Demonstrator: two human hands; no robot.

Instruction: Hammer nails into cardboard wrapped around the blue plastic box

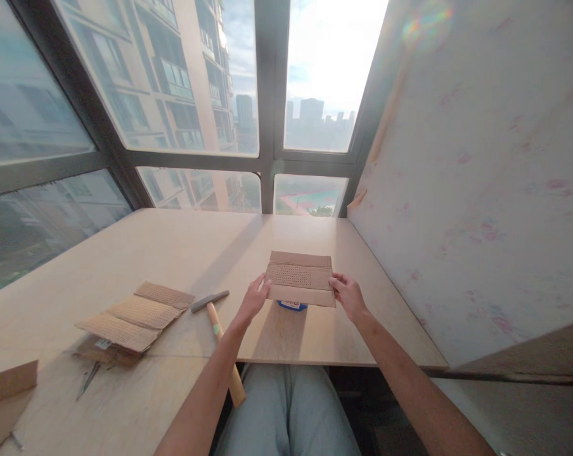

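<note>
Between my two hands a flat piece of cardboard (322,278) is held up above the table. Rows of small punched holes cover its middle band, and fold lines run along its top and bottom. My left hand (257,296) pinches the left edge, thumb in front. At the right edge, my right hand (347,292) grips it the same way. Partly hidden beneath the cardboard is a small blue object with a label (292,306). A hammer (215,323) with a wooden handle lies just left of my left forearm, which covers part of the handle.
Further left, several perforated cardboard sheets (139,316) lie stacked, with a pointed metal tool (87,381) poking out below. Another cardboard piece (11,386) sits at the far left edge. The wooden table (172,253) meets windows behind and a flower-patterned wall (457,190) on the right.
</note>
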